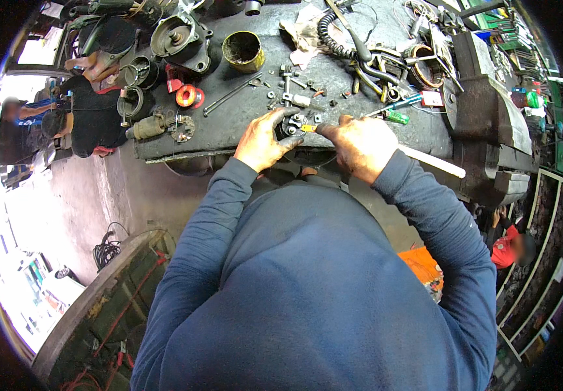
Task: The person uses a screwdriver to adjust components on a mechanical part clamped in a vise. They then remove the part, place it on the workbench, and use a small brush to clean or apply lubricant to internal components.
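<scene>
At the bench's near edge my left hand (265, 143) is closed round a small dark metal part (291, 125) with studs on top. My right hand (363, 146) is closed on a small yellow tool (309, 128), whose tip touches that part. A long pale bar (431, 161) extends rightward from beside my right hand. Just beyond the part lie bolts (287, 81), nuts and a cylindrical fitting (299, 100). A blue-handled screwdriver (406, 101) and a green object (397, 116) lie to the right.
The bench (242, 117) carries a housing (176, 45), a tin (242, 52), a motor (148, 128), a red tape roll (185, 96) and hoses (366, 58). A vise (493, 130) is at right. Other people (86, 120) are left and right (509, 247). A cable coil (105, 251) lies on the floor.
</scene>
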`<action>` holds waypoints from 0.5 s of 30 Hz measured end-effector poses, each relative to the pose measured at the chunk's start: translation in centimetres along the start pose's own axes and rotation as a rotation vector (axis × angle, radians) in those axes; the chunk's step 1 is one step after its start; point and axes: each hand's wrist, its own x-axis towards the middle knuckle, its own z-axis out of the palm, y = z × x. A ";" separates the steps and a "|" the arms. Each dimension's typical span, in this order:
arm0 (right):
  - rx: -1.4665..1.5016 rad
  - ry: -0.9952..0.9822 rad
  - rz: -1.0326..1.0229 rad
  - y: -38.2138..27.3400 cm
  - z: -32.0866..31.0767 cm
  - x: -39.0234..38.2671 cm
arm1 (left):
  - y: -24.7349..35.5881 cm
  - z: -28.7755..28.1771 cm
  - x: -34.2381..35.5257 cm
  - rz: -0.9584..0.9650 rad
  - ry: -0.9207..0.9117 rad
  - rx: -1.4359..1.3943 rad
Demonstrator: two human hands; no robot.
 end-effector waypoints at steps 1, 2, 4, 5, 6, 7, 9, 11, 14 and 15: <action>-0.020 0.018 0.011 0.1 0.0 -0.3 | -0.1 0.1 -0.1 0.001 -0.001 0.002; -0.043 0.039 0.019 0.2 0.0 -0.5 | -0.3 0.2 0.0 0.003 0.001 0.006; -0.063 0.036 0.014 0.3 -0.1 -0.4 | -0.5 0.3 0.0 -0.003 0.003 0.006; -0.059 0.013 0.004 0.2 0.1 -0.3 | -0.3 0.2 -0.1 -0.011 -0.001 0.002; -0.055 -0.010 -0.006 0.1 0.2 -0.2 | -0.2 0.2 -0.1 -0.020 -0.006 -0.002; -0.050 -0.034 -0.016 0.1 0.3 -0.1 | -0.2 0.2 -0.1 -0.007 -0.004 0.012; -0.033 -0.032 0.023 0.4 -0.4 -0.1 | -0.3 0.1 0.0 0.017 0.006 0.039; -0.038 0.038 0.026 1.0 0.2 -0.3 | -0.2 0.2 -0.1 0.004 0.012 0.029; -0.005 -0.015 0.002 0.4 0.3 -0.3 | -0.3 0.4 0.0 0.003 0.007 0.018; 0.020 -0.032 -0.010 0.2 0.3 -0.3 | -0.4 0.3 0.0 0.002 0.001 0.015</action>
